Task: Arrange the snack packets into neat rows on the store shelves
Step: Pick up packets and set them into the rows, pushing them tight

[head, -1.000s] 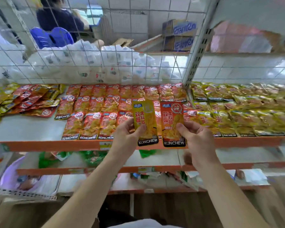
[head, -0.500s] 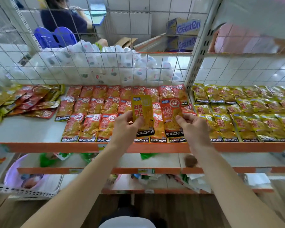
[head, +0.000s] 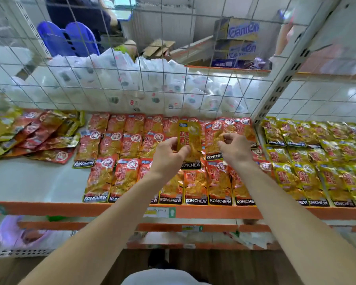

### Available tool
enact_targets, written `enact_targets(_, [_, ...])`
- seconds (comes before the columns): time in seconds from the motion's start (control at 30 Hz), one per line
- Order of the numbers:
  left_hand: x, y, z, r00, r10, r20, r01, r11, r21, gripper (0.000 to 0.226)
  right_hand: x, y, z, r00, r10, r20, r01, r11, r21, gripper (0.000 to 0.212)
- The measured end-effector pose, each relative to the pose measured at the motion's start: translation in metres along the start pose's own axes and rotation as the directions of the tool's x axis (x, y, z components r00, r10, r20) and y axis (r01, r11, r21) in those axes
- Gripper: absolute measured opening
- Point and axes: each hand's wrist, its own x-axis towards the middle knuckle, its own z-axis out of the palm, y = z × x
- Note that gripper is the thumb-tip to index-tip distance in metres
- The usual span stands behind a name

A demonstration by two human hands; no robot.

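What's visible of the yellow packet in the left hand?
The yellow packet is a glossy, foil-look sachet with red lettering, a blue tag at its top and a black KONCHEW band at the bottom. The left hand pinches its lower left edge, holding it upright, face toward the camera, above the rows of red packets.

The shelf (head: 35, 182) carries red snack packets (head: 119, 159) in overlapping rows just left of the slotted upright (head: 275, 95). Right of the upright lie rows of yellow packets (head: 308, 171); well left of it, a loose mixed heap (head: 39, 136).
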Motion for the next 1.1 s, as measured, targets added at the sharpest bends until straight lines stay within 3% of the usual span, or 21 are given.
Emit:
enact_targets(0.17, [0.016,-0.003,-0.01,1.0,-0.011,0.022,0.011,1.0,0.002,0.018,0.016,0.003,0.018,0.991,-0.101,-0.087,0.093,0.992,-0.09,0.058])
enact_targets(0.33, [0.02,0.0,-0.013,0.993,-0.092,0.078,0.104,0.981,-0.162,0.018,0.007,0.015,0.02,0.941,-0.338,-0.003,0.317,0.885,-0.34,0.047])
enact_targets(0.47, [0.017,0.002,-0.014,0.984,-0.099,0.15,0.128,0.971,-0.204,0.013,0.004,0.021,0.022,0.947,-0.299,0.12,0.317,0.798,-0.513,0.043])
enact_targets(0.8, [0.02,0.003,-0.004,0.975,-0.08,0.21,0.132,0.959,-0.25,0.009,0.014,0.004,0.024,0.971,-0.189,0.147,0.239,0.805,-0.544,0.049])
enact_targets(1.1, [-0.003,0.006,0.048,0.978,-0.023,0.205,0.059,0.983,-0.172,0.007,-0.05,0.045,-0.035,0.959,-0.281,-0.037,0.247,0.894,-0.374,0.043])
